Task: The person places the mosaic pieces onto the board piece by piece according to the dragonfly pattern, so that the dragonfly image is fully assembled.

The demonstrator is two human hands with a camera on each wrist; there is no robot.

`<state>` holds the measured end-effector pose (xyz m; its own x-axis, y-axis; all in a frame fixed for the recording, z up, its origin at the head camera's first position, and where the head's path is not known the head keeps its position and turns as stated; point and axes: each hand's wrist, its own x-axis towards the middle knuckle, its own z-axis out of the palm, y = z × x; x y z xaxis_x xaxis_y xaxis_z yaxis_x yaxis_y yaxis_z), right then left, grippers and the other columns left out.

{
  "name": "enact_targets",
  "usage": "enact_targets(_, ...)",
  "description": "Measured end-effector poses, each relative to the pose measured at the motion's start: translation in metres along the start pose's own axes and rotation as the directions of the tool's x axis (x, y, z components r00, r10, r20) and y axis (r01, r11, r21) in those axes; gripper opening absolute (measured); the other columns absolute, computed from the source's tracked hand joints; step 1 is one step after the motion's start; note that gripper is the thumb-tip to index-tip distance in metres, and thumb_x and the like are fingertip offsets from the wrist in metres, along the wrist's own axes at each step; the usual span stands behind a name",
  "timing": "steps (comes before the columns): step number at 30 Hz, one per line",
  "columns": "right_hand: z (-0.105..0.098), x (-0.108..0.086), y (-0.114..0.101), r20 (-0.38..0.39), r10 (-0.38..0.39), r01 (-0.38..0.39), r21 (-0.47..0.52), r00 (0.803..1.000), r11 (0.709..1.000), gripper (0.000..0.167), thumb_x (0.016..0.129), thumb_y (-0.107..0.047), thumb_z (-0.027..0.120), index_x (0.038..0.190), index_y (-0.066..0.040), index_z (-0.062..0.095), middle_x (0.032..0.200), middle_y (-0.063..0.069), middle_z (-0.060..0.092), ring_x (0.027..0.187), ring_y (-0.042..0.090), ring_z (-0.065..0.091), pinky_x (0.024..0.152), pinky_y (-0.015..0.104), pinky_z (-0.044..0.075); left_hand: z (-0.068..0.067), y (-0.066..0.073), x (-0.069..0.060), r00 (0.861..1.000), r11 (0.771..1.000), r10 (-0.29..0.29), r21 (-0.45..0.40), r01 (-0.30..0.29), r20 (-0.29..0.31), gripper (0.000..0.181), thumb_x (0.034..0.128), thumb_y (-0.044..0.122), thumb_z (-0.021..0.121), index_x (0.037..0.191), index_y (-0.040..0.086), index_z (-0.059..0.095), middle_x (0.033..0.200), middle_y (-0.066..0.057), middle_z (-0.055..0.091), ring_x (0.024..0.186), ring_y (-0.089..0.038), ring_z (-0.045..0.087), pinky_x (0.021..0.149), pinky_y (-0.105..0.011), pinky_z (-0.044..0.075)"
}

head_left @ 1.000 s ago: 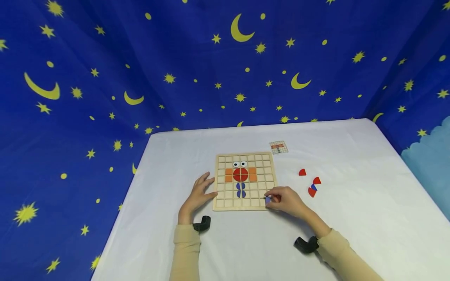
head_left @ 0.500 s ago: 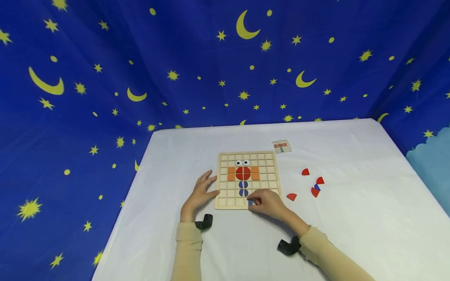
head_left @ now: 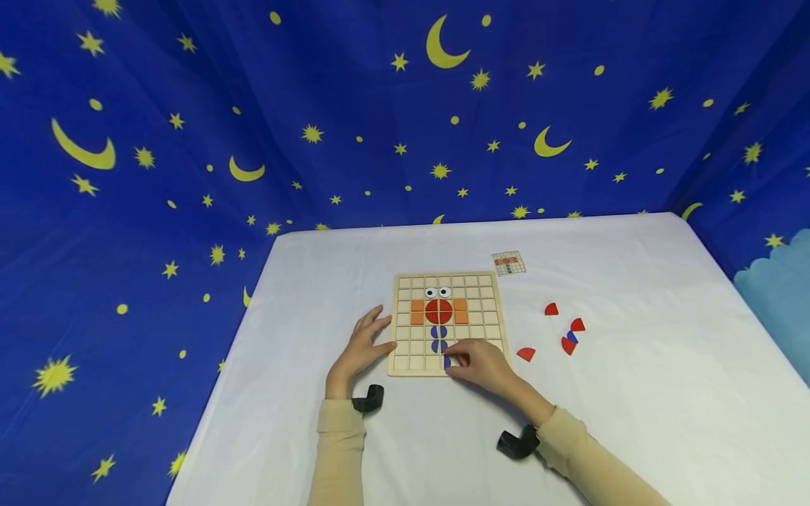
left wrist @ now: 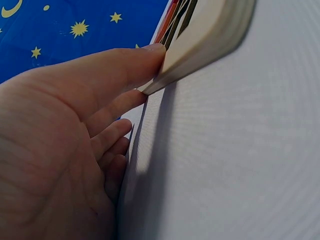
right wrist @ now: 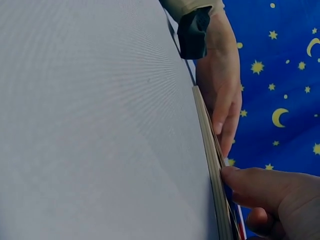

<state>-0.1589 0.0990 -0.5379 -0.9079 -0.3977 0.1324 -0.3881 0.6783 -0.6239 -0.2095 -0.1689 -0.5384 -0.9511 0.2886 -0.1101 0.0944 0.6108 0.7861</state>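
A square wooden grid board [head_left: 411, 362] lies on the white table. It bears two eye pieces [head_left: 438, 292], a red circle [head_left: 439, 311] of quarter pieces, orange squares [head_left: 460, 311] on both sides and blue half-round pieces [head_left: 439, 339] below. At the bottom row, my right hand [head_left: 486, 367] pinches another blue piece [head_left: 447, 362] between thumb and fingers, partly hidden by them. My left hand [head_left: 359, 351] touches the board's left edge with thumb and fingertips, fingers spread. In the left wrist view, the thumb [left wrist: 145, 60] meets the board's side.
Red quarter pieces [head_left: 526, 354] and one blue piece [head_left: 572, 337] lie loose right of the board. A small printed pattern card [head_left: 509, 263] sits beyond its far right corner. A blue star-patterned cloth [head_left: 354, 91] hangs behind the table.
My right hand has moved left along the bottom row, from the board's right corner to near the middle, carrying the blue piece. A red piece it covered now shows. My left hand stays put.
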Motion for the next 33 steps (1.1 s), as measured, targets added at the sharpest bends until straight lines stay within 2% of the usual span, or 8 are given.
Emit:
enact_targets(4,0.0,0.0,-0.001,-0.022,-0.002,0.002,0.003,1.0,1.0,0.023,0.076,-0.024,0.078,0.095,-0.013,0.074,0.058,-0.014,0.045,0.054,-0.003,0.036,0.051,0.014,0.031,0.0,0.001,0.0,1.0,1.0,0.006,-0.002,-0.006,-0.002,0.061,0.0815,0.021,0.072,0.136,0.004,0.051,0.157,-0.01,0.025,0.147,-0.033,0.014,0.118,-0.057,0.016)
enact_targets(13,0.0,-0.001,-0.003,-0.013,0.006,-0.005,0.016,1.0,1.0,0.019,0.079,-0.02,0.074,0.097,-0.013,0.074,0.06,-0.013,0.046,0.054,-0.003,0.036,0.051,0.015,0.03,0.001,0.001,0.0,1.0,1.0,0.019,-0.002,-0.019,0.001,0.061,0.0817,0.02,0.073,0.136,0.004,0.05,0.157,-0.011,0.026,0.147,-0.034,0.015,0.117,-0.057,0.016)
enact_targets(17,-0.006,-0.008,0.002,-0.1,0.037,-0.036,0.014,0.994,0.999,0.018,0.079,-0.02,0.074,0.095,-0.013,0.074,0.061,-0.012,0.051,0.056,-0.003,0.038,0.051,0.015,0.032,0.002,0.001,0.001,1.0,1.0,0.025,-0.002,-0.025,0.006,0.061,0.0818,0.02,0.072,0.136,0.004,0.05,0.157,-0.011,0.025,0.147,-0.034,0.014,0.118,-0.057,0.016)
enact_targets(22,-0.026,-0.025,0.02,-0.26,0.128,-0.121,0.043,0.957,0.992,0.014,0.08,-0.015,0.074,0.092,-0.009,0.073,0.061,-0.008,0.054,0.054,-0.002,0.039,0.048,0.017,0.033,0.003,0.001,0.002,1.0,1.0,0.026,0.004,-0.026,0.007,0.061,0.0819,0.021,0.072,0.136,0.004,0.05,0.157,-0.012,0.025,0.147,-0.035,0.015,0.117,-0.058,0.016)
enact_targets(25,-0.043,-0.035,0.035,-0.307,0.189,-0.179,0.062,0.933,0.982,0.014,0.082,-0.012,0.072,0.094,-0.005,0.072,0.059,-0.005,0.054,0.05,-0.002,0.039,0.046,0.019,0.034,0.002,0.001,0.001,1.0,1.0,0.021,0.002,-0.021,0.0,0.061,0.0816,0.021,0.072,0.136,0.004,0.05,0.157,-0.011,0.025,0.147,-0.035,0.015,0.117,-0.058,0.016)
enact_targets(29,-0.063,-0.048,0.054,-0.367,0.257,-0.265,0.03,0.894,0.964,0.015,0.082,-0.01,0.07,0.095,-0.003,0.072,0.058,-0.002,0.054,0.047,-0.002,0.037,0.044,0.02,0.032,0.001,0.0,0.0,1.0,1.0,0.021,0.0,-0.021,-0.007,0.061,0.0812,0.021,0.073,0.136,0.004,0.051,0.157,-0.012,0.025,0.147,-0.035,0.015,0.117,-0.059,0.016)
enact_targets(33,-0.082,-0.062,0.074,-0.417,0.286,-0.314,0.002,0.863,0.95,0.014,0.083,-0.006,0.065,0.095,-0.002,0.072,0.059,0.001,0.054,0.045,-0.001,0.035,0.044,0.021,0.031,0.001,-0.001,0.0,1.0,1.0,0.014,-0.005,-0.014,-0.003,0.061,0.0814,0.021,0.073,0.136,0.005,0.05,0.157,-0.011,0.024,0.147,-0.035,0.014,0.117,-0.059,0.015)
